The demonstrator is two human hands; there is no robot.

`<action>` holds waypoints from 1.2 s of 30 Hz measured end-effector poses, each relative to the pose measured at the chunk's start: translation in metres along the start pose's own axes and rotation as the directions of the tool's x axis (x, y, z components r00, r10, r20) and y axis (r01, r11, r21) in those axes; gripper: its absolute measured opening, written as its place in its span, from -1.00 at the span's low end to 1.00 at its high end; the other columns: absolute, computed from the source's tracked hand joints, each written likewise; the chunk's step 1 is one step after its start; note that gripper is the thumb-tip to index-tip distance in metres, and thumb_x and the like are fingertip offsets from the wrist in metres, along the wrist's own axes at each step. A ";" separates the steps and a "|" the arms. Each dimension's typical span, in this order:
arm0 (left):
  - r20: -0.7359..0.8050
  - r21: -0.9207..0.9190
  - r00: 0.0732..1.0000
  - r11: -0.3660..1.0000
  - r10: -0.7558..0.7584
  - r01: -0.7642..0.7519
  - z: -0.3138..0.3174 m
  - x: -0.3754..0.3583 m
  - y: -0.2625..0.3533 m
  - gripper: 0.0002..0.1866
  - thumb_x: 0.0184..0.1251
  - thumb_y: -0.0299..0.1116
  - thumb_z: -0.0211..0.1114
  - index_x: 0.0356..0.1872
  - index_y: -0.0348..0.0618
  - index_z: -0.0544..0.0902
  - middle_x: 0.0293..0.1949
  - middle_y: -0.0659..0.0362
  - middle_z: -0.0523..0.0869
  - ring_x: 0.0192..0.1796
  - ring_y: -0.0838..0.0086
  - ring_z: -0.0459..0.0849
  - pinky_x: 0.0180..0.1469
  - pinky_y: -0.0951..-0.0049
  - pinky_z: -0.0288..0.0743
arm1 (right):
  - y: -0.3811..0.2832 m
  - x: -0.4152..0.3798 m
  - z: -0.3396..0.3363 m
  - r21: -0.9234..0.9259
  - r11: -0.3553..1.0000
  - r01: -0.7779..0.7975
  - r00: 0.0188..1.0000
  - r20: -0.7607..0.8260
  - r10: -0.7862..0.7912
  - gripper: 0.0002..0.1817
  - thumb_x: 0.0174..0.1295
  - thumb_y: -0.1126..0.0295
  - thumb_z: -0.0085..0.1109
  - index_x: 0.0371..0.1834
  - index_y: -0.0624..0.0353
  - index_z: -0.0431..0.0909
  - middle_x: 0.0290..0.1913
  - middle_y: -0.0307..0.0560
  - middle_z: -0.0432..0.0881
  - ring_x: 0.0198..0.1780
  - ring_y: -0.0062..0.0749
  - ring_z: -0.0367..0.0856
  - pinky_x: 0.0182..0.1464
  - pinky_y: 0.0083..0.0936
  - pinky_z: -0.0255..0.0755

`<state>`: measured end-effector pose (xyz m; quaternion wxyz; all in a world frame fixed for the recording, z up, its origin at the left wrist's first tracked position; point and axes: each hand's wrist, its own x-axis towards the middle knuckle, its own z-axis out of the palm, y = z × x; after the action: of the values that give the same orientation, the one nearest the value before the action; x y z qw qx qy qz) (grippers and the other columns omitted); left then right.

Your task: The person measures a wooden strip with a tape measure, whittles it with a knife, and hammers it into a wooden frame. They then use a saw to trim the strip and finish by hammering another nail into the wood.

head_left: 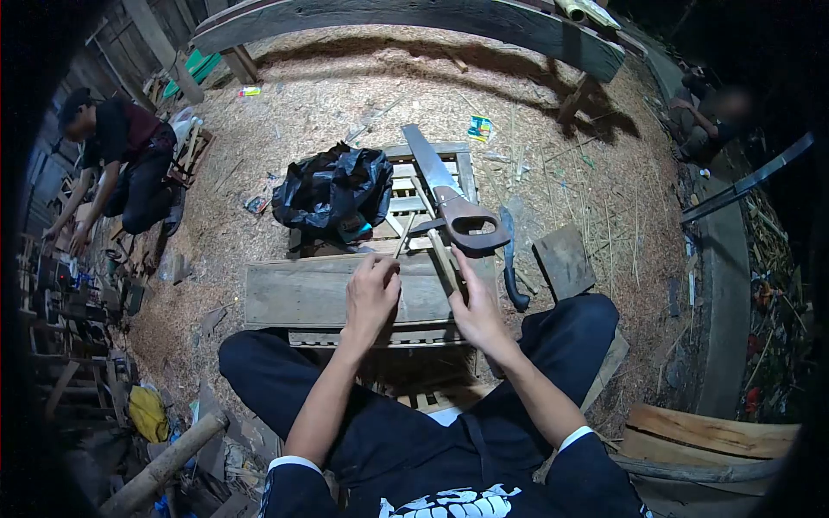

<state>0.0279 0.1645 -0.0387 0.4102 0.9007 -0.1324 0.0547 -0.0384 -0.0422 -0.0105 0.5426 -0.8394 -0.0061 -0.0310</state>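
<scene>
My left hand [371,298] is over the low wooden bench [294,289], fingers curled together around the lower end of a thin stick [404,235]. My right hand [477,312] is at the near end of a longer wooden strip [442,266], its thumb and forefinger on either side of it. That strip slants away over the slatted crate top. Just beyond my right hand lies a handsaw [466,220], blade pointing away, partly over the slats. A dark-handled knife [509,259] lies right of the saw handle.
A black plastic bag [332,190] sits on the left of the slatted crate [466,173]. A flat board [564,259] lies on the shavings at right. A long beam [414,30] crosses the far side. One person [129,164] crouches at left, another [704,116] sits at far right.
</scene>
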 end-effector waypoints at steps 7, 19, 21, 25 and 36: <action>-0.078 -0.068 0.995 0.996 -0.055 0.049 -0.019 -0.005 -0.011 -0.74 0.30 -0.54 0.35 0.00 -0.23 0.74 -0.10 -0.05 0.74 -0.11 -0.04 0.77 -0.04 0.05 0.65 | 0.003 0.021 0.033 0.042 0.999 0.009 0.999 0.046 -0.011 -0.22 0.43 0.63 -0.06 0.76 0.26 0.05 0.62 0.39 0.32 0.69 0.12 0.24 0.68 -0.21 0.10; -0.103 0.012 0.990 0.996 -0.092 0.094 -0.030 -0.005 -0.014 -0.80 0.40 -0.45 0.41 -0.01 -0.22 0.77 -0.08 0.03 0.80 -0.05 0.14 0.81 0.00 0.23 0.67 | -0.011 0.019 0.036 -0.332 0.907 0.259 0.963 0.010 -0.271 -0.44 0.52 0.27 0.20 0.52 0.24 0.47 0.28 0.17 0.61 0.31 0.03 0.52 0.32 -0.09 0.39; -0.118 0.021 0.993 1.000 -0.012 0.015 -0.032 -0.003 -0.006 -0.78 0.40 -0.43 0.44 0.01 -0.22 0.78 -0.06 0.02 0.81 0.00 0.14 0.80 0.06 0.22 0.66 | -0.002 0.011 0.017 -0.369 0.898 0.239 0.965 -0.009 -0.261 -0.52 0.48 0.30 0.24 0.41 0.24 0.56 0.22 0.16 0.64 0.27 0.02 0.54 0.30 -0.09 0.40; -0.085 -0.057 0.970 0.971 0.227 -0.232 -0.024 -0.001 0.003 -0.69 0.31 -0.30 0.54 0.02 -0.16 0.80 0.05 0.05 0.80 0.12 0.08 0.74 0.20 0.15 0.58 | 0.007 -0.002 -0.019 -0.443 0.889 0.119 0.973 -0.124 -0.192 -0.64 0.28 0.33 0.45 0.12 0.15 0.73 -0.01 0.05 0.66 0.12 -0.01 0.58 0.19 -0.12 0.46; 0.479 -0.070 0.782 0.906 0.398 -0.418 -0.011 -0.010 0.023 -0.54 0.26 -0.37 0.49 0.23 0.01 0.76 0.47 0.10 0.59 0.58 0.17 0.42 0.59 0.05 0.06 | 0.031 -0.045 -0.044 -0.446 0.895 0.021 0.977 -0.182 -0.113 -0.48 0.13 0.23 0.63 0.14 0.16 0.73 0.14 0.07 0.59 0.24 0.01 0.55 0.29 -0.15 0.48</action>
<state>0.0119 0.1600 -0.0168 0.3244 0.8432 -0.4209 -0.0816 -0.0844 -0.0938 -0.0230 0.3347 -0.9321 0.0275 -0.1360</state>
